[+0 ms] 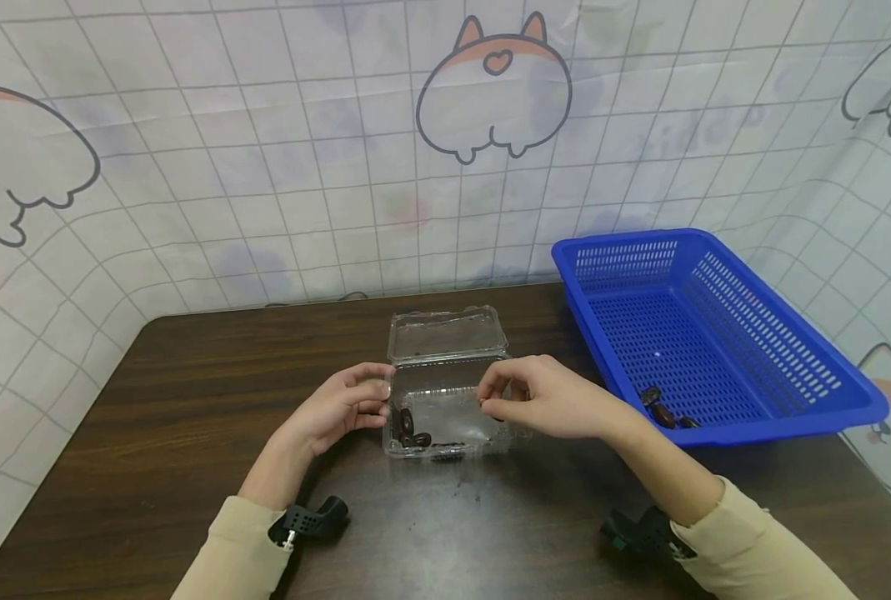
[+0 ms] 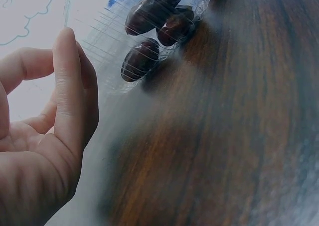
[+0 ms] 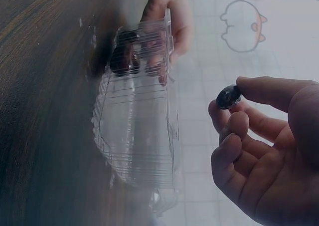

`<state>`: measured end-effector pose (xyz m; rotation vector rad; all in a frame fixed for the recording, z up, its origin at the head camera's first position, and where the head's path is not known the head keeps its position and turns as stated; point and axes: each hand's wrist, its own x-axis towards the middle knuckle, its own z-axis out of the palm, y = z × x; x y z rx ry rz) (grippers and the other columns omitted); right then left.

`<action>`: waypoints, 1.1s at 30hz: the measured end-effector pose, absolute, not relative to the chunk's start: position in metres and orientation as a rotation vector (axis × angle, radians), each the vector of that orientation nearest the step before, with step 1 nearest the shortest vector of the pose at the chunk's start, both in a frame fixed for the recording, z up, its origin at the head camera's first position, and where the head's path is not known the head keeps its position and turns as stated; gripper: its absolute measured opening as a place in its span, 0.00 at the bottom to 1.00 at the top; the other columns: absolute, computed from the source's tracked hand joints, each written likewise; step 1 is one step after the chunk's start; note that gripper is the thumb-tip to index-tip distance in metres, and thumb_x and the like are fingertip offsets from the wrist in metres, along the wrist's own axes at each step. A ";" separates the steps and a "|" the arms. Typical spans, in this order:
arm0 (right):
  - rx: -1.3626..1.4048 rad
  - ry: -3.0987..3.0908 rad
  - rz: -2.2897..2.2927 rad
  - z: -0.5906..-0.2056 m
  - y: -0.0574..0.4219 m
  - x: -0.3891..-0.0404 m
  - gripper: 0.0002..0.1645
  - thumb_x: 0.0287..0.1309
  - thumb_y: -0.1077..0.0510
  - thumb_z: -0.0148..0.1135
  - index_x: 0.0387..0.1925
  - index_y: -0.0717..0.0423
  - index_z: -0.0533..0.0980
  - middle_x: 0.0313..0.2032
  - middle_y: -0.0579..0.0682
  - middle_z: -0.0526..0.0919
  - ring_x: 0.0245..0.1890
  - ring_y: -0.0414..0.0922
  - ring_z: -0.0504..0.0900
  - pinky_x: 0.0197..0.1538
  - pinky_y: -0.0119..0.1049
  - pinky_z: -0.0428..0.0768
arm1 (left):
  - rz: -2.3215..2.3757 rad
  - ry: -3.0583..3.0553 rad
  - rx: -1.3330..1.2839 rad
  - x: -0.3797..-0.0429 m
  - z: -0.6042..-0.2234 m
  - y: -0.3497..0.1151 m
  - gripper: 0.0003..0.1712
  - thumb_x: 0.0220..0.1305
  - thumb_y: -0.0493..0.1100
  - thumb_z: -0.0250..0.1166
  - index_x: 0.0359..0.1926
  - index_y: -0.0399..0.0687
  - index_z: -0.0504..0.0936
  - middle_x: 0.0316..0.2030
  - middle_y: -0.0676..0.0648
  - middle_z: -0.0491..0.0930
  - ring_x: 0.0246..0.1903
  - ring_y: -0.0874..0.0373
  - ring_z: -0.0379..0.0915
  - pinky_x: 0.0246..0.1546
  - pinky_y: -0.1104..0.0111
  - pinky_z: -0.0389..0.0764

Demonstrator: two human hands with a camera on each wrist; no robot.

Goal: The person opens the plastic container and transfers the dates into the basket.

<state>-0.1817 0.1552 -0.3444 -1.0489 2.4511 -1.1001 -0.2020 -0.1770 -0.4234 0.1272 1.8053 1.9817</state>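
Observation:
An open clear plastic clamshell container (image 1: pixel 453 408) stands on the table, its lid (image 1: pixel 448 335) tipped back behind it. Several dark brown, glossy dates (image 1: pixel 407 422) lie in its left end; they show close up through the wall in the left wrist view. At the left wall, my left hand (image 1: pixel 343 408) holds the rim between thumb and fingers. My right hand (image 1: pixel 546 398) is over the container's right side. Between its thumb and fingertip it pinches a date (image 3: pixel 229 97), held above the container's rim; the head view mostly hides this date behind the fingers.
To the right stands a blue plastic basket (image 1: pixel 775 429) with slotted walls. A few dates (image 1: pixel 663 415) sit in its near left corner. A dark wooden table (image 1: pixel 212 417) carries everything, with a patterned wall covering (image 1: pixel 325 192) behind and at the sides.

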 end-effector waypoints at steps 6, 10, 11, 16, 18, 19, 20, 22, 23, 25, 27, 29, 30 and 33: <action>-1.047 2.444 -1.105 -0.345 0.156 -0.182 0.04 0.71 0.55 0.65 0.45 0.45 0.83 0.36 0.40 0.84 0.24 0.41 0.76 0.28 0.35 0.76 | 1.990 1.798 0.099 -0.202 -0.424 -0.177 0.31 0.73 0.35 0.61 0.72 0.33 0.61 0.31 0.47 0.77 0.29 0.59 0.80 0.37 0.69 0.86; -1.046 2.446 -1.107 -0.346 0.157 -0.182 0.05 0.71 0.55 0.65 0.45 0.45 0.83 0.36 0.40 0.84 0.24 0.41 0.77 0.28 0.36 0.77 | 1.989 1.801 0.099 -0.202 -0.425 -0.176 0.31 0.73 0.34 0.60 0.72 0.34 0.62 0.31 0.48 0.78 0.29 0.59 0.80 0.37 0.68 0.86; -1.044 2.446 -1.110 -0.345 0.158 -0.183 0.05 0.71 0.55 0.65 0.46 0.45 0.83 0.36 0.40 0.84 0.24 0.41 0.77 0.28 0.36 0.78 | 1.987 1.803 0.103 -0.202 -0.425 -0.176 0.31 0.73 0.34 0.60 0.72 0.33 0.61 0.31 0.48 0.78 0.29 0.59 0.80 0.37 0.68 0.86; -1.035 2.449 -1.116 -0.345 0.160 -0.183 0.06 0.71 0.55 0.65 0.46 0.46 0.83 0.36 0.41 0.84 0.23 0.41 0.76 0.28 0.37 0.78 | 1.987 1.807 0.115 -0.202 -0.425 -0.176 0.32 0.73 0.35 0.60 0.73 0.32 0.60 0.31 0.49 0.78 0.29 0.60 0.80 0.37 0.69 0.86; -1.035 2.450 -1.114 -0.344 0.161 -0.183 0.06 0.71 0.55 0.65 0.47 0.46 0.83 0.37 0.41 0.84 0.23 0.41 0.76 0.28 0.37 0.78 | 1.990 1.805 0.115 -0.202 -0.425 -0.176 0.32 0.73 0.35 0.60 0.73 0.32 0.60 0.31 0.48 0.78 0.29 0.60 0.80 0.37 0.69 0.86; -1.035 2.450 -1.116 -0.344 0.162 -0.183 0.06 0.71 0.55 0.65 0.46 0.46 0.83 0.36 0.41 0.84 0.23 0.42 0.76 0.28 0.37 0.78 | 1.990 1.805 0.117 -0.202 -0.425 -0.176 0.32 0.73 0.35 0.60 0.73 0.32 0.60 0.31 0.48 0.79 0.29 0.60 0.80 0.37 0.68 0.86; -1.035 2.449 -1.118 -0.344 0.162 -0.183 0.06 0.71 0.55 0.64 0.47 0.46 0.83 0.37 0.41 0.84 0.23 0.42 0.76 0.28 0.37 0.78 | 1.991 1.804 0.116 -0.202 -0.425 -0.176 0.32 0.73 0.35 0.60 0.73 0.32 0.60 0.31 0.48 0.79 0.29 0.60 0.80 0.37 0.68 0.86; -1.033 2.446 -1.126 -0.344 0.163 -0.184 0.06 0.71 0.55 0.64 0.46 0.47 0.82 0.36 0.42 0.83 0.23 0.42 0.77 0.28 0.37 0.78 | 1.992 1.804 0.113 -0.201 -0.425 -0.176 0.32 0.73 0.35 0.60 0.73 0.32 0.60 0.31 0.48 0.79 0.29 0.60 0.80 0.37 0.68 0.86; -1.032 2.445 -1.129 -0.344 0.164 -0.184 0.06 0.71 0.55 0.64 0.46 0.47 0.82 0.36 0.42 0.83 0.23 0.42 0.77 0.28 0.37 0.79 | 1.993 1.803 0.111 -0.201 -0.425 -0.176 0.32 0.73 0.34 0.60 0.73 0.32 0.60 0.31 0.48 0.79 0.29 0.60 0.80 0.37 0.68 0.86; -1.031 2.439 -1.136 -0.344 0.164 -0.184 0.06 0.71 0.56 0.64 0.46 0.47 0.82 0.35 0.43 0.83 0.23 0.42 0.77 0.28 0.37 0.79 | 1.996 1.803 0.106 -0.201 -0.425 -0.176 0.32 0.73 0.34 0.60 0.73 0.33 0.60 0.30 0.48 0.79 0.29 0.60 0.80 0.37 0.69 0.86; -1.029 2.432 -1.143 -0.345 0.165 -0.185 0.06 0.72 0.56 0.64 0.47 0.48 0.82 0.35 0.43 0.83 0.23 0.42 0.77 0.28 0.37 0.79 | 1.997 1.802 0.108 -0.201 -0.425 -0.176 0.32 0.73 0.34 0.59 0.73 0.32 0.60 0.30 0.48 0.79 0.29 0.60 0.80 0.37 0.69 0.86; -1.028 2.426 -1.147 -0.345 0.165 -0.185 0.06 0.72 0.56 0.64 0.47 0.48 0.82 0.35 0.44 0.83 0.23 0.43 0.78 0.28 0.37 0.79 | 1.994 1.807 0.109 -0.202 -0.425 -0.176 0.32 0.73 0.34 0.59 0.73 0.32 0.60 0.31 0.49 0.79 0.29 0.60 0.79 0.37 0.68 0.86; -1.027 2.422 -1.150 -0.345 0.166 -0.185 0.06 0.72 0.56 0.64 0.47 0.48 0.82 0.35 0.44 0.83 0.23 0.43 0.78 0.28 0.37 0.80 | 1.994 1.809 0.106 -0.202 -0.425 -0.176 0.31 0.73 0.34 0.60 0.73 0.33 0.61 0.31 0.49 0.79 0.29 0.60 0.79 0.37 0.68 0.86; -1.018 2.415 -1.157 -0.345 0.166 -0.185 0.06 0.72 0.56 0.63 0.47 0.48 0.82 0.35 0.45 0.83 0.24 0.47 0.79 0.28 0.37 0.80 | 1.989 1.815 0.107 -0.202 -0.426 -0.176 0.31 0.73 0.34 0.60 0.72 0.33 0.61 0.31 0.49 0.78 0.29 0.60 0.79 0.37 0.68 0.86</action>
